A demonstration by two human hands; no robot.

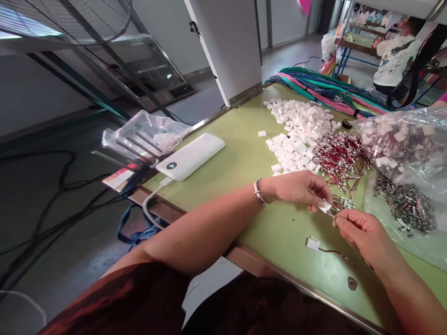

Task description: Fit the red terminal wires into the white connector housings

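Note:
Between thumb and fingers my left hand (305,190) pinches a white connector housing (325,206). My right hand (363,230) meets it from the right, its fingertips closed on a short wire with a metal terminal, whose end is at the housing; how deep it sits I cannot tell. On the table below lies another white housing (313,243) with a brown wire (331,251) attached. Just behind my hands are several short wires (344,202) with metal ends. Farther back rise a heap of white housings (296,125) and a pile of dark red wires (340,158).
A white power bank (192,156) with a cable lies on the green table (240,153) at left, beside a plastic bag (143,132). At right are a clear bag of parts (401,139) and dark terminal wires (408,204). Cable bundles (314,88) lie behind; a person (396,60) sits beyond.

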